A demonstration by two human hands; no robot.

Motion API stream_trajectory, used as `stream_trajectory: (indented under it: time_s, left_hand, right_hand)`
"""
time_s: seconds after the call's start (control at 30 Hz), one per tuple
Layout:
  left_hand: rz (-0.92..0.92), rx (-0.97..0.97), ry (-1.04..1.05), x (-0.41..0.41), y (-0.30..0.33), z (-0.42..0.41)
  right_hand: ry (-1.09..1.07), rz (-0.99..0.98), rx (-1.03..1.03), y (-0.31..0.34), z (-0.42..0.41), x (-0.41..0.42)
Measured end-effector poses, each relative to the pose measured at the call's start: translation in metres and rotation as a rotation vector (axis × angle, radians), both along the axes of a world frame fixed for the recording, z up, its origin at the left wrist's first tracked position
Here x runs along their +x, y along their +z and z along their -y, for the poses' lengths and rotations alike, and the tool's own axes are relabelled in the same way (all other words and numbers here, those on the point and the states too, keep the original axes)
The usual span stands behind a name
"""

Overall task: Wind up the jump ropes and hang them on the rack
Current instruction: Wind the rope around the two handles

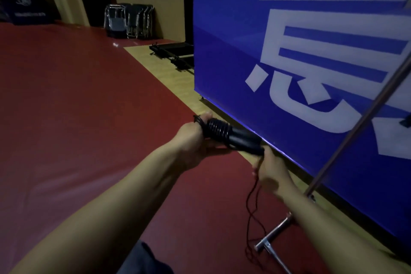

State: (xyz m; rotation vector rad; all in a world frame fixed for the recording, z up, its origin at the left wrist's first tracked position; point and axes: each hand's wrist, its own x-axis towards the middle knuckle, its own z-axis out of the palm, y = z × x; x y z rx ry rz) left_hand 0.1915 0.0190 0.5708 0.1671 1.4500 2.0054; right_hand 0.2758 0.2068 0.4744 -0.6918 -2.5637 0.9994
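While the rope's loose end trails down to the red floor, the right hand pinches it just below the black jump-rope handles. Left hand grips their coil-wrapped end. Beyond stands a blue banner.

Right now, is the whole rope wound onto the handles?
No: only some coils sit around the handles, and loose rope trails from the right hand down to the floor.
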Motion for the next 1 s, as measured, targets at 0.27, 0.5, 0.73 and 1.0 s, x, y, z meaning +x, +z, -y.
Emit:
stream_trajectory:
  time_s: [0.27,0.5,0.73,1.0]
  left_hand:
    - [0.063,-0.333,-0.285,0.008,-0.069,0.031]
    - [0.119,-0.253,0.216,-0.002,-0.089,0.023]
    - [0.387,0.079,0.598,0.003,-0.098,-0.015]
    - [0.504,0.232,0.582,0.007,-0.105,-0.029]
  right_hand:
    - [0.332,-0.195,0.523,0.032,-0.027,-0.006]
    - [0.581,-0.303,0.984,0.05,0.0,0.012]
    - [0.484,-0.02,0.855,-0.016,0.059,0.04]
    - [0.007,-0.011,-0.202,-0.069,0.072,0.033]
